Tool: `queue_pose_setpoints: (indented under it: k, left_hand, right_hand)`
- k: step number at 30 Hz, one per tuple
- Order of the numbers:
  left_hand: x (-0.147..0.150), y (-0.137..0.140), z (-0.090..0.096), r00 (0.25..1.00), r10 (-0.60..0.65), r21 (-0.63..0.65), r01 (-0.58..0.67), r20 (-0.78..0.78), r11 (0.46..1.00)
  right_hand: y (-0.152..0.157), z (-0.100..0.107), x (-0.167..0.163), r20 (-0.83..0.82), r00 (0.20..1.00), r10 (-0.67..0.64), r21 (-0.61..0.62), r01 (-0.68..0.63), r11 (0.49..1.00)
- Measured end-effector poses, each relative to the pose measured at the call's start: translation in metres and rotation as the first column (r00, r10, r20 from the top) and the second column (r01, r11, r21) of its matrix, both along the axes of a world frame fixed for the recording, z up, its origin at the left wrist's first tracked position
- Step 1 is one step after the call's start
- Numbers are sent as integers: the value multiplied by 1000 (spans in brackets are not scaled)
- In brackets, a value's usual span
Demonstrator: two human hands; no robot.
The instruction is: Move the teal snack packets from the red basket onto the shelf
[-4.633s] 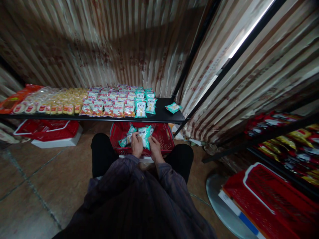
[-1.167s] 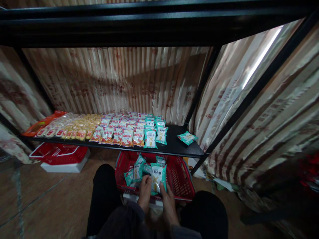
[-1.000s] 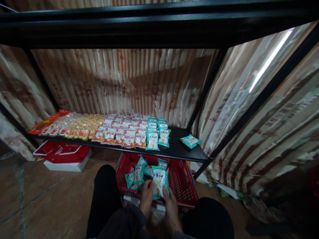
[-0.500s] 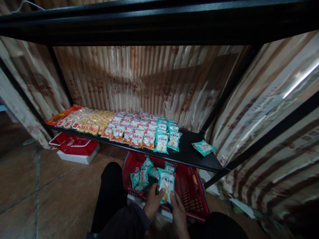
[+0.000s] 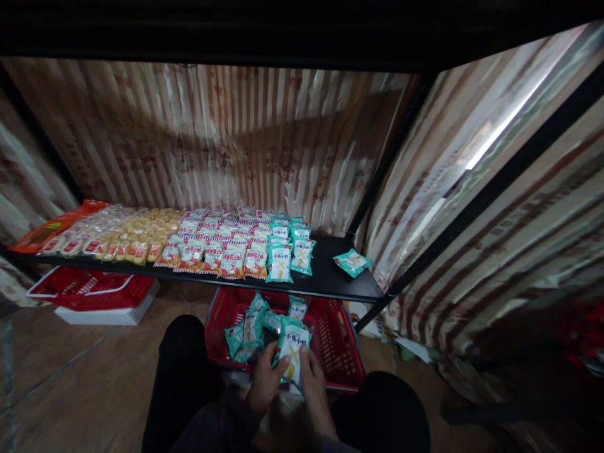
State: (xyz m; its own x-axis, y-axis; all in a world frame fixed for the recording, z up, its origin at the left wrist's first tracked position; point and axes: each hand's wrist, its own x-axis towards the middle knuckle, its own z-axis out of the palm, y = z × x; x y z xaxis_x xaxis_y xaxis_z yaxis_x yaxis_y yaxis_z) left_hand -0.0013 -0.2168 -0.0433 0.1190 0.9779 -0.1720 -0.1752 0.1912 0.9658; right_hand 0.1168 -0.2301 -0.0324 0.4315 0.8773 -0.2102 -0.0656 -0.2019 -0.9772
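Striped curtains (image 5: 221,135) back the held, teal-edged packet (image 5: 293,349).

Held pkt (image 5: 293,353) reads 小鱼小虾; same 小鱼小虾 on teal pkts (image 5: 280,261) at shelf's (image 5: 324,270) front edge, right of ctr; orange-white pkts (image 5: 232,260) to their left, same edge, read …鱼爱上虾, 1st char. unclear; yellow pkts (image 5: 138,253) twd shelf's left end, red print too small to read.

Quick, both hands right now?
Left hand: closed on the left side of a teal-and-white packet.
Right hand: closed on the same packet's right side.
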Motion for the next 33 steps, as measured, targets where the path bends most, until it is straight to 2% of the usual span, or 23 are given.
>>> queue_pose_setpoints:
  k: [3,7,13,16,21,28,33]
  left_hand:
    - [1,2,3,999,11,-33,-10,31,999]
    - [2,1,13,997,19,-64,-14,80,998]
    - [2,-2,26,996,52,-86,-46,67,995]
    - [3,-2,29,994,81,-113,-72,71,991]
    - [6,-3,28,995,91,-107,-87,34,990]
    - [10,6,24,993,94,-45,-97,-73,994]
    - [14,20,33,998,46,-48,-47,-39,998]
  right_hand:
    - [-2,2,-1,30,1000,-8,-27,8,1000]
    - [-3,12,-2,146,989,-11,-47,18,999]
    - [-2,22,0,327,943,65,-83,-40,996]
    - [-2,23,1,363,927,94,-84,-68,994]
    - [-3,18,2,460,887,36,-64,-7,998]
    - [5,16,9,461,886,55,-136,10,991]
    - [17,26,20,395,918,29,-76,1,997]
